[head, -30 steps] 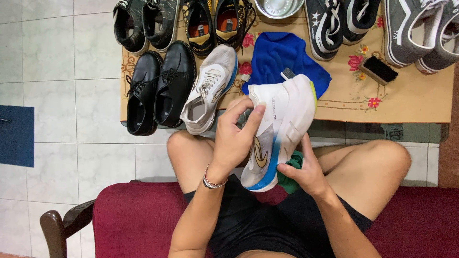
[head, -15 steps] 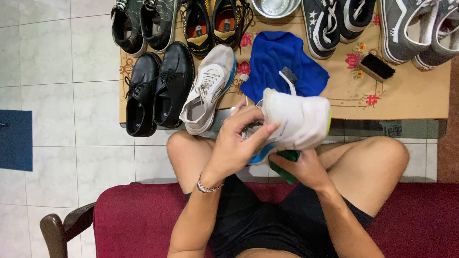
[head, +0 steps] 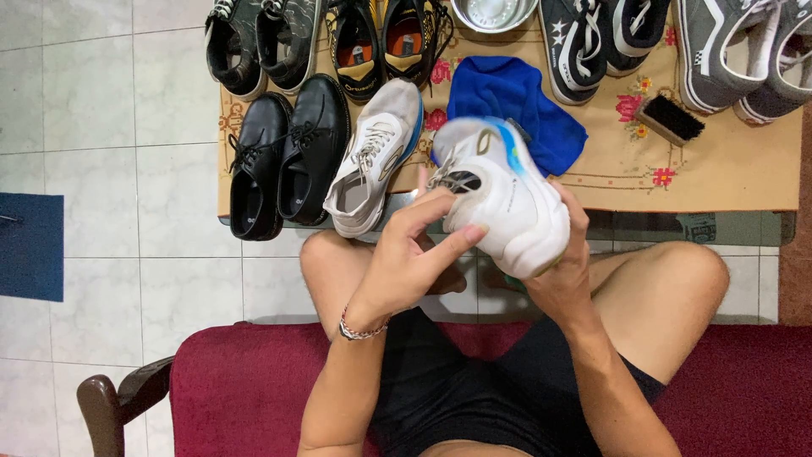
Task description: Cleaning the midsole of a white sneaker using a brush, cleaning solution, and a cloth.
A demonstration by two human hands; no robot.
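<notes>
White sneaker (head: 499, 199) sits clamped between left hand (head: 406, 262) fingers on top and right hand (head: 562, 275) fingers beneath.

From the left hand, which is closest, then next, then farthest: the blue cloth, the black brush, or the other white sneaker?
1. White sneaker on the table, just up and left of the left hand.
2. Blue cloth, farther up the table, to the right.
3. Black brush, far right on the table.

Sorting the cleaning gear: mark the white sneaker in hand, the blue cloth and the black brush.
white sneaker (head: 507, 203), head view, on its side panel.
blue cloth (head: 507, 93), head view, on its middle fold.
black brush (head: 672, 120), head view, on its bristles.
</notes>
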